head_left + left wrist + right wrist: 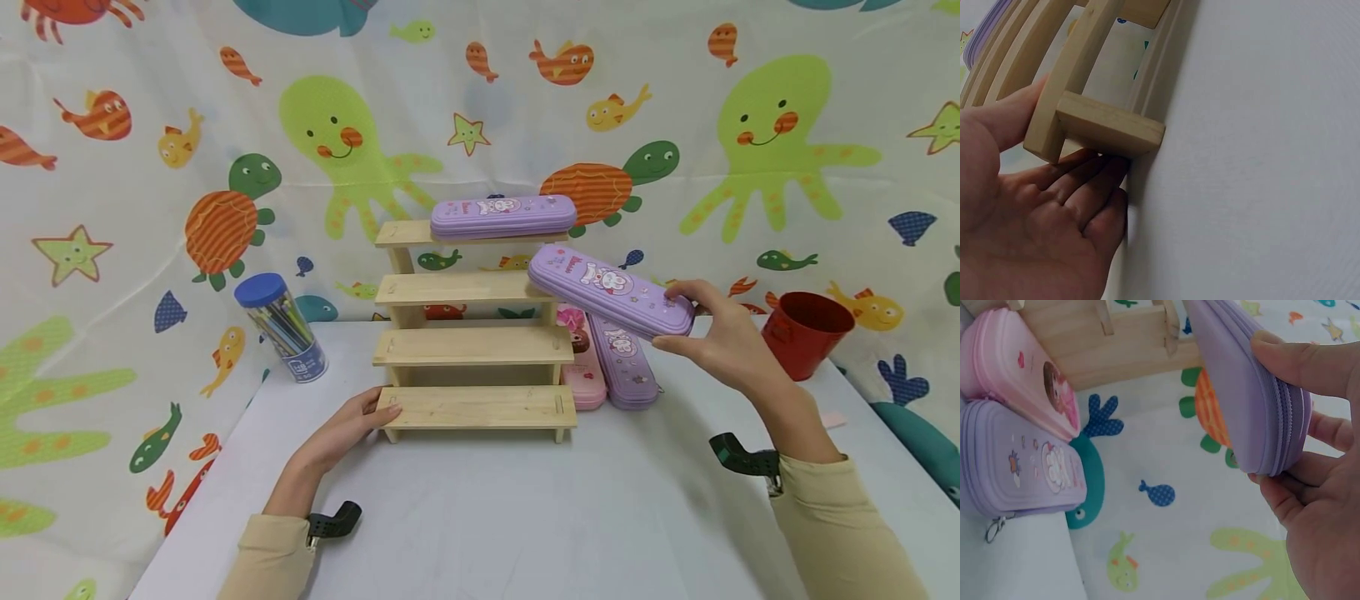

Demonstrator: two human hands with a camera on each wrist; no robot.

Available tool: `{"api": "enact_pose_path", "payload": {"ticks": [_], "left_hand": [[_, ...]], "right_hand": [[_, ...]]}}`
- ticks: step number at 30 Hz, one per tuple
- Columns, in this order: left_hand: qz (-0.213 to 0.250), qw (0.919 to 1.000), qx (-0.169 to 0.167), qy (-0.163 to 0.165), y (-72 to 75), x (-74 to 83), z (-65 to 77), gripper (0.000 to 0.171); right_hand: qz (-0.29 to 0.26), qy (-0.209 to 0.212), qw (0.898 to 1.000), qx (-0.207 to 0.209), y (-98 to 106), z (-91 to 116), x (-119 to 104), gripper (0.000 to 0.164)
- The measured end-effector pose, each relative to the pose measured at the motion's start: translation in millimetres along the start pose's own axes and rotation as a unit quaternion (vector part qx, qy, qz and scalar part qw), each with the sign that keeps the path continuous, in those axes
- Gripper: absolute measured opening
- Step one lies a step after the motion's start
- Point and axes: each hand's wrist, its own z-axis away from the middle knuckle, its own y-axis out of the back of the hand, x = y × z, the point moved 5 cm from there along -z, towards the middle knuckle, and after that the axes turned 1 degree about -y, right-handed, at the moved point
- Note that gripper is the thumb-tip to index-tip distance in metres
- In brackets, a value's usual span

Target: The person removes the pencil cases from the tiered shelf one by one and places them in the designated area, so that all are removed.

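A light wooden stepped rack (pixel 472 346) stands on the table, its lowest step (pixel 1110 122) seen from the side in the left wrist view. My left hand (pixel 352 429) grips that step's left end, thumb on top and fingers against its side. In my right hand (pixel 720 342) a purple zippered pencil case (pixel 611 292) is pinched by its right end. It tilts down to the right, its left end by the rack's second-highest step. Another purple pencil case (pixel 502 217) lies on the top step. Beside the rack's right side are a pink pencil case (pixel 1029 369) and one more purple pencil case (pixel 1029 462).
A clear tub of pens with a blue lid (pixel 281 325) stands to the rack's left. A red bucket (pixel 806 333) is at the right, behind my right wrist. Behind the white table (pixel 510 517) hangs a curtain (pixel 510 108) printed with sea animals.
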Motion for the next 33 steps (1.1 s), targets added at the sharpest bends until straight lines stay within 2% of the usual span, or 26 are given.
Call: {"api": "enact_pose_path", "payload": {"ticks": [13, 20, 27, 33], "left_hand": [[0.009, 0.9998, -0.006, -0.017, -1.4, 1.6, 2.3, 0.078], [0.011, 0.9997, -0.008, -0.019, -1.7, 1.8, 2.5, 0.077], [0.012, 0.9997, -0.009, -0.02, -1.1, 0.9, 2.1, 0.077], [0.01, 0.9997, -0.007, -0.02, 0.2, -0.6, -0.4, 0.077]], "right_hand": [[0.028, -0.04, 0.998, 0.025, 10.4, 11.9, 34.5, 0.063], [0.033, -0.06, 0.996, 0.053, 14.8, 18.8, 52.6, 0.063], [0.046, -0.125, 0.99, 0.045, 9.1, 23.5, 71.1, 0.071], [0.066, -0.145, 0.986, 0.051, 0.3, 26.6, 88.1, 0.068]]}}
